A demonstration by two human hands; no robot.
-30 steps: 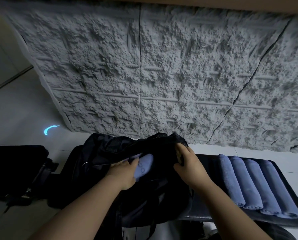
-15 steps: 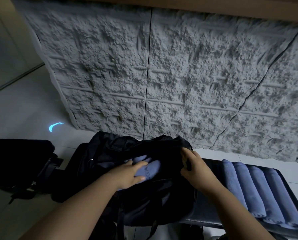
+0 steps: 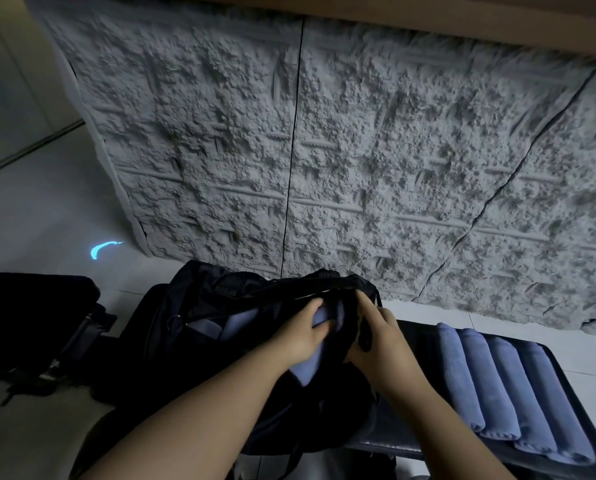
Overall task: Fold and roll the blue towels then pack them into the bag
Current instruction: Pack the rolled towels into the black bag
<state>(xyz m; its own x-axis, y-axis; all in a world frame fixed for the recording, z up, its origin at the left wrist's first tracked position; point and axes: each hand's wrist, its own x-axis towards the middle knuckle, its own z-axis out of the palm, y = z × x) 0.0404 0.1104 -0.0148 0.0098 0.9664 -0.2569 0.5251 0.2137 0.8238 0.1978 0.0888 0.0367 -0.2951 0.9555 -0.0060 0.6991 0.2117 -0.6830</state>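
Left hand [image 3: 301, 336] clamps a rolled towel [image 3: 307, 362] inside the bag [image 3: 220, 306]; right hand [image 3: 376, 336] pinches the bag's rim at three o'clock of it.

Left hand [image 3: 298, 336] presses a rolled towel [image 3: 305, 363] into the bag [image 3: 220, 327]; right hand [image 3: 381, 341] grips its rim.

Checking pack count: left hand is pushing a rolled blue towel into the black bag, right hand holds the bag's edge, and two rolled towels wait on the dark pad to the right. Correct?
Wrong on the count. The head view shows four rolled towels waiting on the dark pad, not two. The rest stands: the left hand pushes a rolled blue towel into the black bag, and the right hand holds the bag's edge.
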